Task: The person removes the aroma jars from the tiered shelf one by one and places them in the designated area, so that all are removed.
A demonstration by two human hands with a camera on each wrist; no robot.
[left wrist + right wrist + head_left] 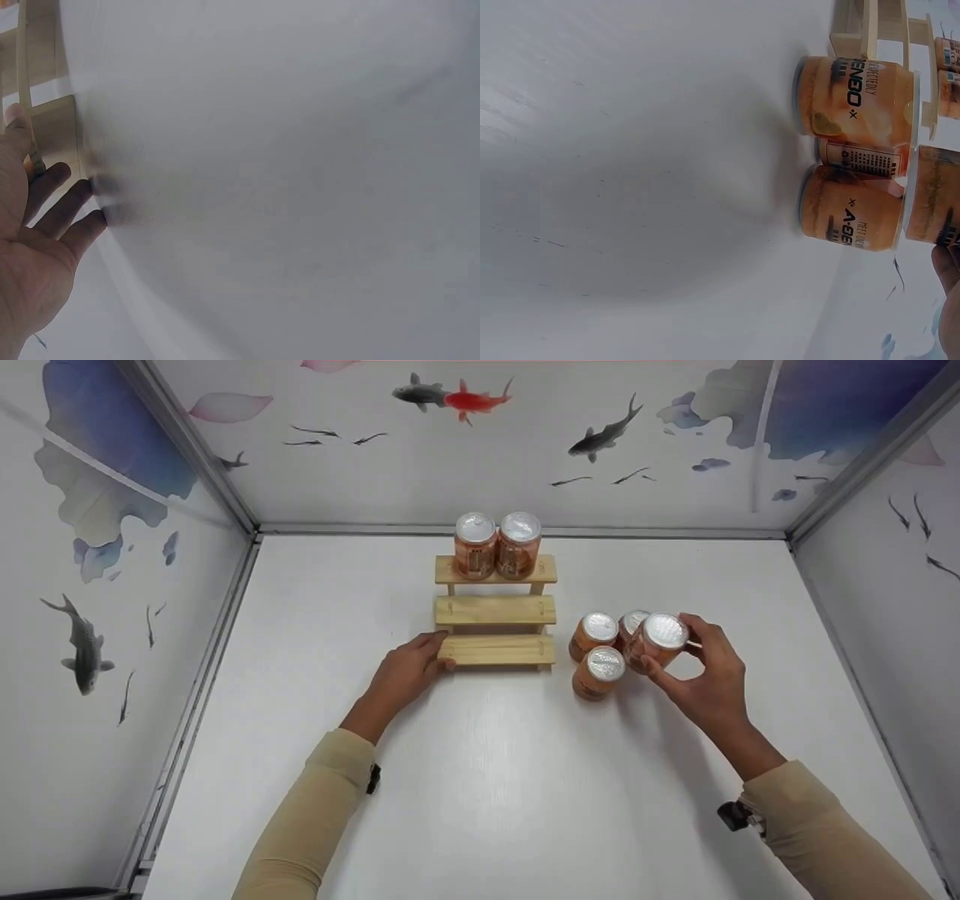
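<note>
The left hand (pixel 409 671) is at the near left corner of a 3-step wooden stand (pixel 495 610), its thumb and fingers pinching the left end of the near step (pixel 499 649). The right hand (pixel 712 679), well to the right of the stand, grips a can (pixel 661 636) between thumb and fingers, its silver lid upward. That can is raised — in the right wrist view its base sits about level with the tops of 3 standing cans (pixel 851 208), which stand upright on the white table (pixel 480 780), close together just right of the stand. Their labels are orange with black lettering.

On the far step (pixel 548 570), the highest of the 3, 2 more cans (pixel 496 551) with silver lids stand upright side by side.

Both forearms wear beige sleeves (pixel 300 810), and a black device (pixel 735 814) shows at the right cuff. Beyond the table stands a white far wall (pixel 510 472) printed with 2 dark fish (pixel 604 431) and 1 red fish (pixel 476 400) — white panels with similar prints flank the left and right sides.
</note>
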